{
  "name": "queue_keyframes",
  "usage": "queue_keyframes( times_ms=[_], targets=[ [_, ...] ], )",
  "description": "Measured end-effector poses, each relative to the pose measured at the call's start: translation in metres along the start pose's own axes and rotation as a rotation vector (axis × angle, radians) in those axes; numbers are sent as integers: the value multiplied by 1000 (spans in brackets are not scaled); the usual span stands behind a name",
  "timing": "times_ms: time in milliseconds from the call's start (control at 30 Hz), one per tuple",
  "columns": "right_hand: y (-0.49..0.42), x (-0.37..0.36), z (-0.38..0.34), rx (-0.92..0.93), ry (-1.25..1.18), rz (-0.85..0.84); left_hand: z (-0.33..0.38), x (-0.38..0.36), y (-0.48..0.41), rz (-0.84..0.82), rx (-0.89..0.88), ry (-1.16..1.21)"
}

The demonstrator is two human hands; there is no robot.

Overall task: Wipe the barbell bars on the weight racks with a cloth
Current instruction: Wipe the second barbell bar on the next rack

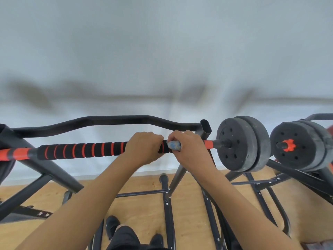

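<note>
Bar (81, 150) lies level across the black rack (205, 127), running from the left edge to a pair of black plates (239, 143) on the right. Its middle is wrapped in black foam with orange rings, and bare orange shaft shows at both ends of the foam.

The left grip (144, 147) is curled over the foam from above, fingers wrapped round it, near the foam's right end. The right grip (189, 150) sits just beside it, further right, with a narrow strip of foam showing between the two. It is closed round a small blue-and-white cloth (174, 145) and holds it against the bar where the foam ends.

Most of the cloth is buried in the right grip, with only a crumpled wad showing at the thumb side. The bar is hidden under both grips, and its left end runs out of view at the frame edge. I cannot tell whether the right fingers also wrap the bar itself.

A second set of plates (297, 145) with an orange collar sits further right, partly cut off by the frame edge. The wall (162, 51) behind is blurred. A dark shape at the far left is too cropped to make out. Below are the wooden floor (140, 210) and the person's dark shoes (111, 226).
</note>
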State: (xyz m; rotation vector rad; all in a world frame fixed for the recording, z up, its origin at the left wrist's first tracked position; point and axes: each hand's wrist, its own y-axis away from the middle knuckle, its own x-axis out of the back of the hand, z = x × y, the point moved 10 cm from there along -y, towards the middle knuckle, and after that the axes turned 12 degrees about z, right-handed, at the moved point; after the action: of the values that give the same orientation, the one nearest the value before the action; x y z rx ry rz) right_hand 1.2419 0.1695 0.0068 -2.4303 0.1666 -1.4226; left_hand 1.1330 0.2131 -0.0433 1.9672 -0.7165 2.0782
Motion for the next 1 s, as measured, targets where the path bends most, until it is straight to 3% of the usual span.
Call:
queue_keyframes(
  times_ms=[100, 200, 267, 400, 467, 600, 700, 767, 900, 1000],
  targets=[
    [16, -5, -1, 37, 3, -17, -7, -21, -8, -254, 32, 144],
    [58, -33, 4, 40, 29, -183, -7, -34, -5, -537, 121, 405],
    [68, -26, 11, -27, -33, -171, -7, -34, -5, -602, 154, 491],
    [20, 30, 17, -39, -116, 134, -5, -31, -5, -606, 179, 526],
    [-6, 36, 20, -52, -113, 155, -6, -25, -5, -547, 175, 484],
    [-30, 8, 24, -80, -88, -14, -6, 10, -5, -42, 59, 94],
    [-30, 4, 21, -93, -97, -27, 23, 16, 10, 172, -50, -153],
    [-25, 5, 19, -78, -80, -26, 24, 12, 10, 163, 1, -181],
    [-11, 7, 20, -76, -12, -43, 15, 3, -3, -13, 2, -60],
    [-4, 7, 21, -70, 15, -21, 7, -14, -9, -259, 40, 147]
  ],
)
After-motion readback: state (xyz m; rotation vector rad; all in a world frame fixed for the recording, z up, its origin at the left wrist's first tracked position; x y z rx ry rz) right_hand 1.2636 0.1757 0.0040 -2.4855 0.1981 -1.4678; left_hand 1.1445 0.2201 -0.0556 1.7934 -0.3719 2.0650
